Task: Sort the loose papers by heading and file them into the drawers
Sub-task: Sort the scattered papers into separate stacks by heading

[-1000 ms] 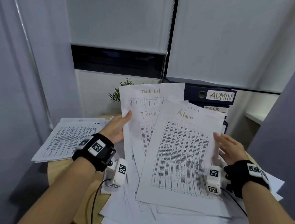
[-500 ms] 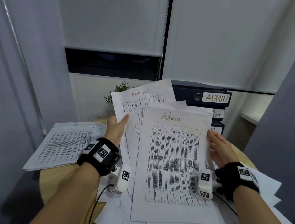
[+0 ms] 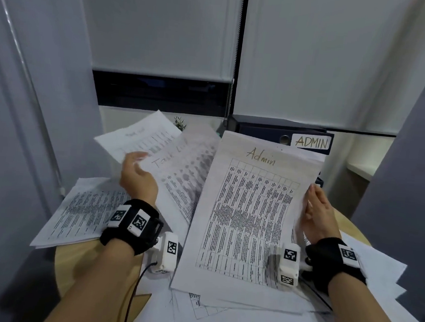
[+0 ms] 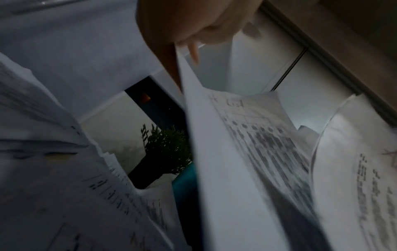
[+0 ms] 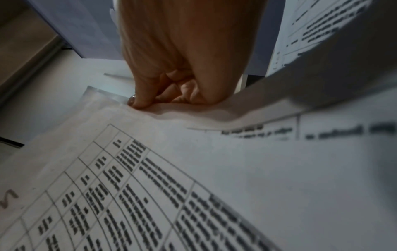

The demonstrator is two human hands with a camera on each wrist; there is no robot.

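Note:
My right hand (image 3: 315,212) pinches the right edge of a printed sheet headed "Admin" (image 3: 248,214), held tilted up over the paper pile; in the right wrist view the fingertips (image 5: 139,101) press its edge. My left hand (image 3: 139,175) grips two "Task List" sheets (image 3: 178,165), fanned apart and blurred, to the left of the Admin sheet. The left wrist view shows that hand (image 4: 189,30) pinching a sheet (image 4: 247,152) at its top edge. Behind them stands a dark drawer unit (image 3: 279,133) with a white "ADMIN" label (image 3: 311,142).
A sorted stack of printed sheets (image 3: 82,214) lies at the left on the round wooden table (image 3: 75,269). Loose papers (image 3: 244,321) cover the table's near and right side. A small green plant (image 3: 180,122) stands behind the sheets. Grey curtains flank both sides.
My left hand has swung the Task List sheets away to the left, splitting them from the Admin sheet. The Admin sheet in my right hand has shifted right.

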